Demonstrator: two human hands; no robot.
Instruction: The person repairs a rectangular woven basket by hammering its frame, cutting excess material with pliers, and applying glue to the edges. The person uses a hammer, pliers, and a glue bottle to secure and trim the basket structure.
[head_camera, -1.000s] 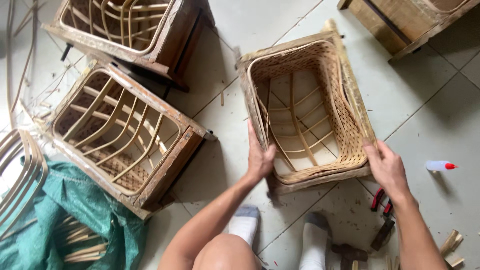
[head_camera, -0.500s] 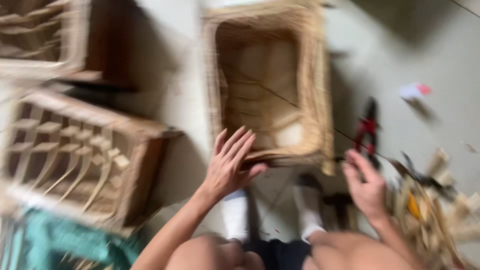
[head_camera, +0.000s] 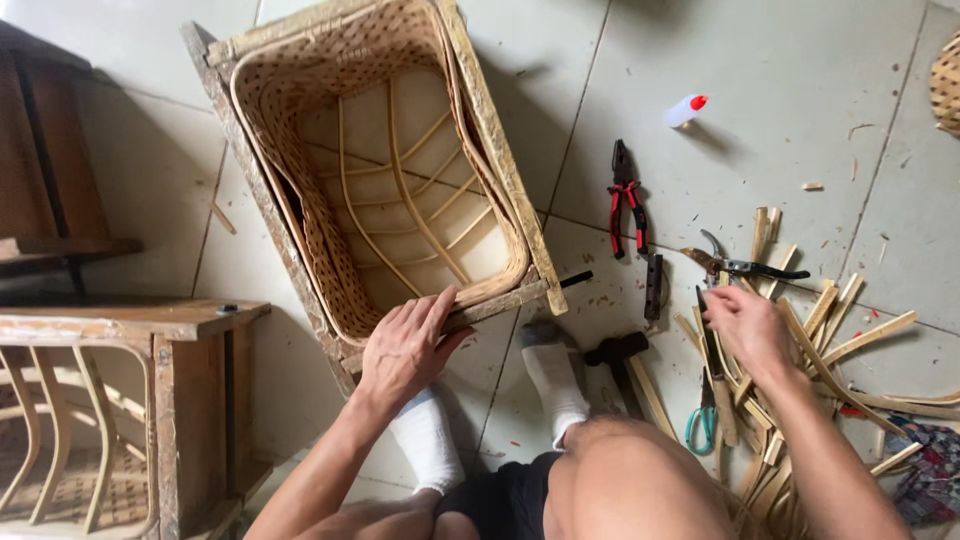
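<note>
A woven cane basket in a wooden frame lies on the tiled floor ahead of me. My left hand rests on its near rim, fingers spread over the wood. My right hand has reached to the right and closes over a flat bamboo strip or tool handle in the pile of cut bamboo strips; what exactly it grips is hidden by the fingers. My feet in white socks sit below the basket.
Red-handled pliers, pruning shears, a hammer, green-handled scissors and a small white bottle with a red cap lie at the right. Another framed basket stands at lower left.
My right hand left the basket's right edge and moved right to the bamboo pile and tools. My view swung right. The left hand stays at the near rim.
</note>
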